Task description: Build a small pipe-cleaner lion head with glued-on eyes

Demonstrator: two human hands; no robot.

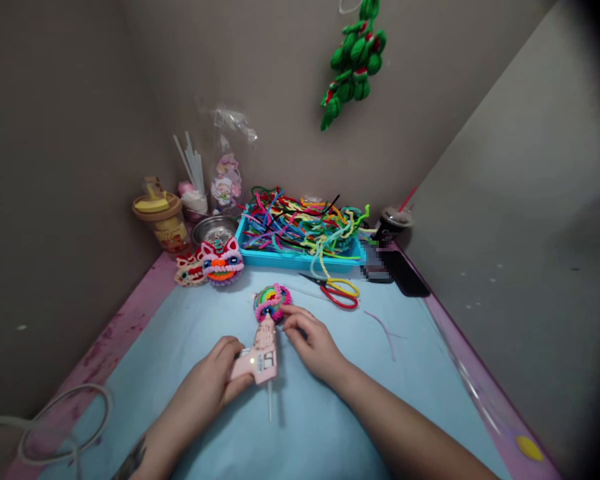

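Note:
My left hand [217, 370] is wrapped around the handle of a pink hot glue gun [263, 350], with a clear glue stick [270, 403] sticking out of its back end. The nozzle points away from me and meets the lower edge of a small rainbow-and-pink fuzzy lion head [275, 300] lying on the blue mat. At that piece's right lower edge, my right hand [313, 340] steadies it with its fingertips, the other fingers curled. Just beyond lie scissors [337, 292] with one red and one yellow handle.
Two finished lion heads [223, 263] sit at back left, before a metal bowl [215, 229]. Behind the mat [220, 440], a blue tray [300, 260] overflows with colourful pipe cleaners. A phone [405, 273] and a drink cup [394, 223] stand right; a white cable [65, 423] coils left.

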